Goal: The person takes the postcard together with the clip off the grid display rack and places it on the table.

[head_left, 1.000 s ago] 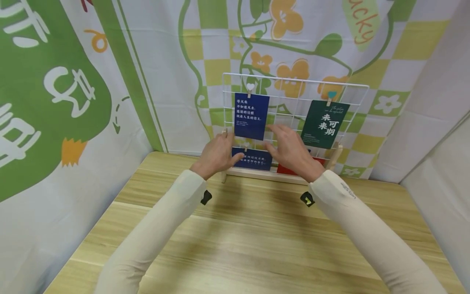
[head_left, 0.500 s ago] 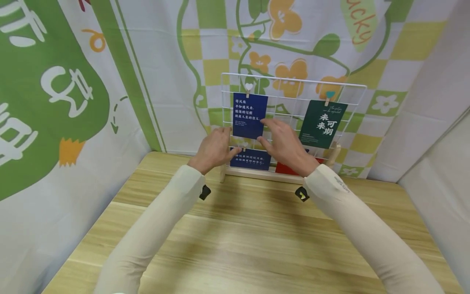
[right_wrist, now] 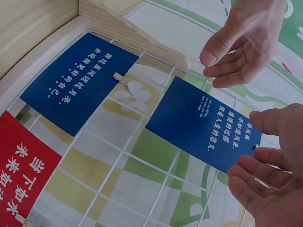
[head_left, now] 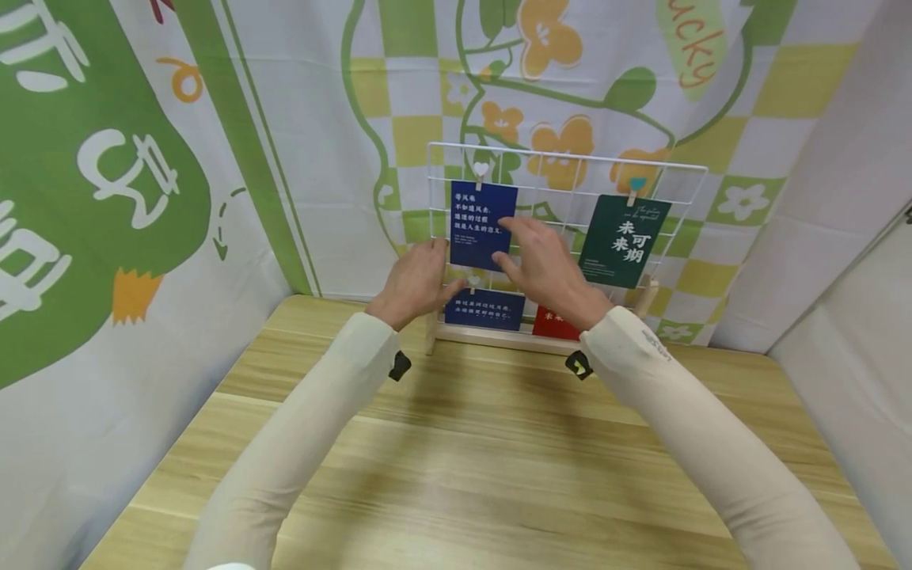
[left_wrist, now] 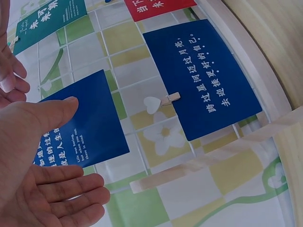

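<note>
A blue card (head_left: 483, 226) with white writing hangs from a white heart clip (head_left: 480, 172) on the upper left of a white wire grid rack (head_left: 566, 152). My left hand (head_left: 413, 281) is at the card's left edge, thumb and fingers apart. On the other side, my right hand (head_left: 547, 265) overlaps the card's right edge in the head view, its fingers loosely bent and holding nothing. Contact with the card cannot be told. Below hangs a second blue card (left_wrist: 203, 80) on another heart clip (left_wrist: 161, 102).
A green card (head_left: 625, 241) hangs upper right under a teal heart clip (head_left: 636, 188). A red card (right_wrist: 26, 175) sits low on the rack, partly behind my right arm in the head view. The rack's wooden base (head_left: 492, 338) stands on the wooden table (head_left: 484, 459), near a patterned curtain (head_left: 399, 87).
My right hand has moved left and slightly up, from beside the upper blue card to over its right edge. My left hand stays nearly in place. The cards still hang.
</note>
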Demonstrator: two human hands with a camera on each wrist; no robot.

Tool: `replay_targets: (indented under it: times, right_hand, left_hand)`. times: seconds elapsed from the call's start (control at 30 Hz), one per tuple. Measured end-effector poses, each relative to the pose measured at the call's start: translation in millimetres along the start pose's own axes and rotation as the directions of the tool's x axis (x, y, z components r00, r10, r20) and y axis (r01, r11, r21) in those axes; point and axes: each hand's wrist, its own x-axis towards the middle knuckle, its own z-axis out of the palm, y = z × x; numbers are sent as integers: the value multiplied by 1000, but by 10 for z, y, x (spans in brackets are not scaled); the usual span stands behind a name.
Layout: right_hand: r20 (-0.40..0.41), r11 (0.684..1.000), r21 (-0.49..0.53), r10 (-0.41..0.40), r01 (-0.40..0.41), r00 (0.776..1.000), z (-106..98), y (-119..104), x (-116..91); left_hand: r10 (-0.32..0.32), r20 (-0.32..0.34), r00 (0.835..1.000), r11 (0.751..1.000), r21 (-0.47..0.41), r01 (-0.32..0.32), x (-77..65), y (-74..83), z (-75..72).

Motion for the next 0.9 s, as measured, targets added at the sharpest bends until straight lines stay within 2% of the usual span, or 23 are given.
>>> replay_targets:
  times: [0.37,0.63,0.9]
  right_hand:
    - [-17,1000,-20,-2,2,1000,-51,-41,84]
    - [-45,999,-17,-43,42,998,-109,-74,165]
    - [-33,1000,-16,-21,21,999,-121,-83,215]
  left_hand:
    - [0,-22,1000,1000,-4,0,30,-34,-62]
    - [-19,-19,1000,1000,-15,19,39,-68,-114]
    - [-16,-14,1000,999,-37,16,67,-65,-129]
